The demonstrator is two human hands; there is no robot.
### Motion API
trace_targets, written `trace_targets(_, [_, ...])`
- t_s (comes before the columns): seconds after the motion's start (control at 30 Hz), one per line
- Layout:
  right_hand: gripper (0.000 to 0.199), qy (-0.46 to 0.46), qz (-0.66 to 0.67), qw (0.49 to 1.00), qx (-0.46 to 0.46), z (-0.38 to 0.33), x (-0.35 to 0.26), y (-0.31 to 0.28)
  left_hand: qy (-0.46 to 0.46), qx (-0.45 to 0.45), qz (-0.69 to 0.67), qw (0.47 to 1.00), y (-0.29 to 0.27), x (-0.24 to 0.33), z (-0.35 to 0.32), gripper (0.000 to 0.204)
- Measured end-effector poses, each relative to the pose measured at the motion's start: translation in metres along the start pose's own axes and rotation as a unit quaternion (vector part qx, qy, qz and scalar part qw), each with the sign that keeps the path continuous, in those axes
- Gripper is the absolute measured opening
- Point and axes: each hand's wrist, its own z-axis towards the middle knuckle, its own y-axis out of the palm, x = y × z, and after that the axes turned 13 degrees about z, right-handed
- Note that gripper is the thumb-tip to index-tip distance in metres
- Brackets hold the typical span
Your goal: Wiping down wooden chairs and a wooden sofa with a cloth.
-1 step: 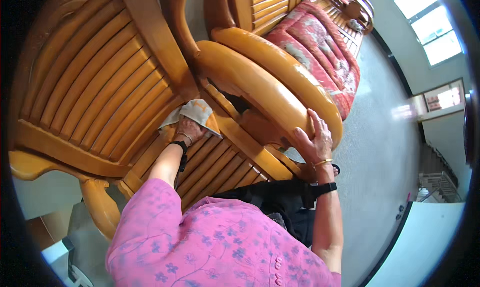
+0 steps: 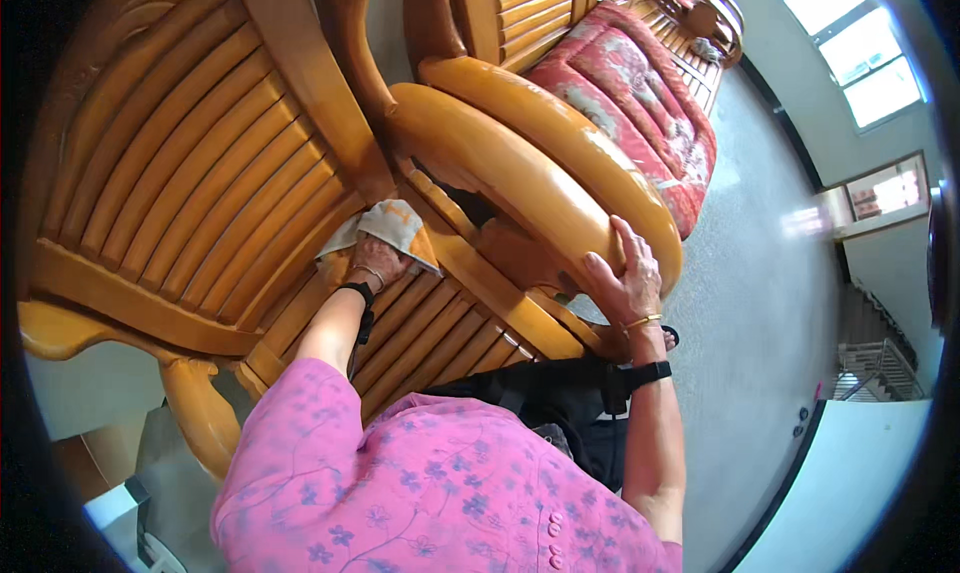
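Observation:
My left hand (image 2: 380,259) is on a white and orange cloth (image 2: 394,223) at the back corner of a wooden chair's slatted seat (image 2: 425,318). The cloth covers most of its fingers. Resting on the chair's thick, rounded armrest (image 2: 500,163) is my right hand (image 2: 634,285), with the thumb apart and the fingers stretched over the front end of the wood. Nothing is held in it. The slatted backrest (image 2: 200,163) rises to the left of the seat.
A second wooden armrest (image 2: 560,123) stands close beside the first. Behind it a red floral cushion (image 2: 640,93) lies on a slatted bench. The other armrest (image 2: 200,408) is at lower left. Grey floor (image 2: 745,323) extends to the right, with a white surface (image 2: 860,483) at lower right.

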Motion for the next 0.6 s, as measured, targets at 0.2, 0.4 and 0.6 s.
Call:
trace_targets(0.2, [0.066, 0.0, -0.012, 1.0, 0.002, -0.007, -0.002, -0.003, -0.047, -0.16, 0.028, 0.986, -0.037, 0.019, 0.006, 0.072])
trace_targets(0.4, [0.066, -0.027, -0.014, 1.0, 0.005, -0.005, 0.009, 0.003, -0.044, -0.075, -0.004, 0.996, 0.007, 0.018, -0.02, 0.066])
trace_targets(0.6, [0.067, -0.067, -0.023, 0.997, 0.02, -0.008, 0.016, 0.003, -0.007, 0.111, 0.082, 0.99, 0.041, 0.024, -0.046, 0.056])
